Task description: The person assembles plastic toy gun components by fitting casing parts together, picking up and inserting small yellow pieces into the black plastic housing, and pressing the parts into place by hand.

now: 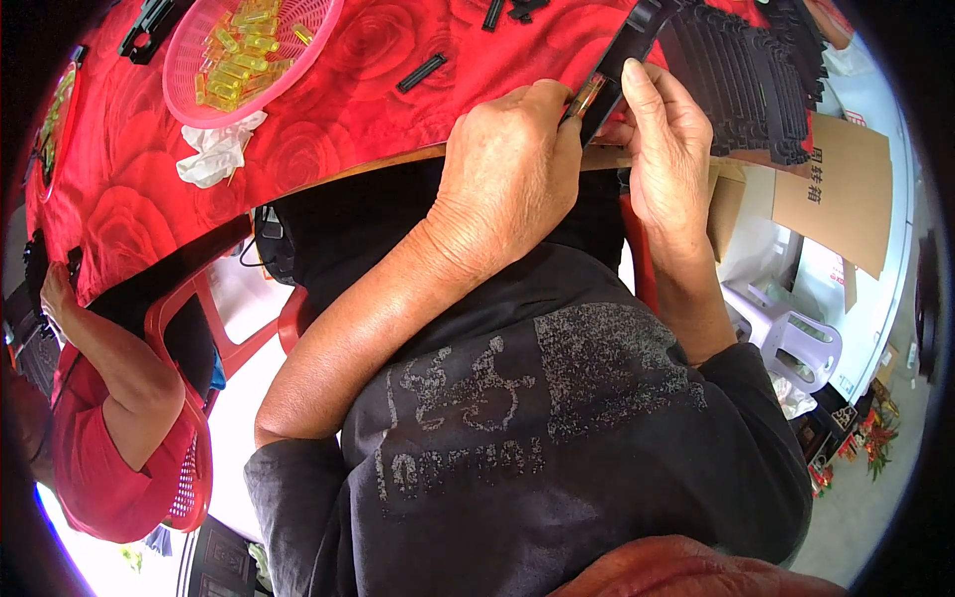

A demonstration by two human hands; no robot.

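Both my hands hold a long black plastic part [634, 38] at the table's near edge. My left hand [509, 164] is closed around its lower end, back of the hand up, with most fingertips hidden. A small amber, clear-looking piece [594, 93] shows in the part beside the left fingers. My right hand [668, 149] grips the part from the other side, its thumb stretched up along it and the other fingers curled. Just right of the hands lies a dense pile of similar black plastic strips [731, 75].
A pink basket [171, 85] holds many yellow transparent vials [237, 72]. White crumpled tissue [214, 154] and a short black strip [422, 73] lie on the red rose-patterned tablecloth [298, 149]. A co-worker in red [119, 448] sits at left. Cardboard [836, 194] and a pale stool [796, 338] stand at right.
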